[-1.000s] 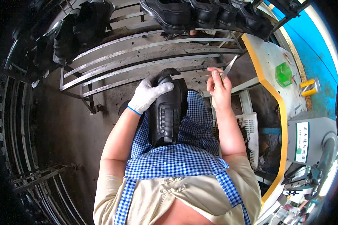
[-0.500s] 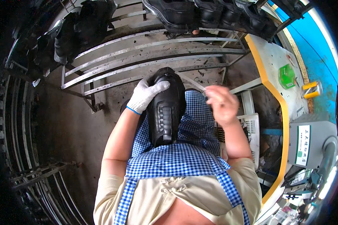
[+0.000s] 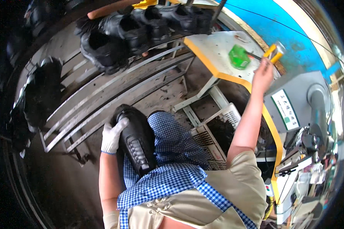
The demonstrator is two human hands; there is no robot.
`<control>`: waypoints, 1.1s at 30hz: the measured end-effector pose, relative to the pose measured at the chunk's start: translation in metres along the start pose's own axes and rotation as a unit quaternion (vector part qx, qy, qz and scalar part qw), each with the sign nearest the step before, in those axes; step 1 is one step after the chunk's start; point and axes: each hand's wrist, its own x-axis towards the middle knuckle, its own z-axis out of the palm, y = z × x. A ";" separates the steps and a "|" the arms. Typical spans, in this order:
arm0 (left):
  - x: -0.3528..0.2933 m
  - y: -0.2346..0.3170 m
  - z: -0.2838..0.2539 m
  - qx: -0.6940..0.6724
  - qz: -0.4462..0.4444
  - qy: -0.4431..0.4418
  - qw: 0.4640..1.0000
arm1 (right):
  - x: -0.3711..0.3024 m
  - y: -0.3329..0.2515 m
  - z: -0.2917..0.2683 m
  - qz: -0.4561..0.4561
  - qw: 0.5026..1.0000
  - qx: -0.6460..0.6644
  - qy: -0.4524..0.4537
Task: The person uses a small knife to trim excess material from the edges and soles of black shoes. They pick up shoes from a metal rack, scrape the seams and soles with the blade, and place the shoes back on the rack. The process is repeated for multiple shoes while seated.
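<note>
A black lace-up shoe [image 3: 135,139] lies on my lap, its toe pointing away from me. My left hand [image 3: 111,137], in a white knit glove, grips its left side near the toe, with the thumb across the top. Out over the white worktable [image 3: 221,42], my bare right hand [image 3: 263,76] has its fingers closed around the end of a dark, slim stick-like tool [image 3: 255,56]. The tool's other end meets a green plastic container [image 3: 239,57]. Just past my fingertips is a yellow and silver cylinder [image 3: 276,52].
Several black shoes [image 3: 130,30] sit on a metal rack [image 3: 114,89] ahead, and more hang at the left. A white plastic crate [image 3: 212,147] with dark scraps stands below the yellow-edged table. A grey machine [image 3: 290,101] occupies the right side.
My right hand has gone from beside the shoe out to the right, over the worktable by the green container. The view has turned to the right. My left hand still holds the shoe.
</note>
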 end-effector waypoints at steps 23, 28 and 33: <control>0.005 -0.012 -0.004 0.057 0.003 0.032 0.998 | -0.009 0.008 0.023 0.360 0.798 0.459 -0.147; -0.003 -0.001 0.001 0.038 -0.025 0.014 0.999 | -0.099 -0.049 0.056 0.369 0.684 0.535 -0.332; -0.019 0.024 0.000 -0.004 -0.029 -0.031 0.999 | -0.197 -0.092 0.087 0.432 0.588 0.507 -0.458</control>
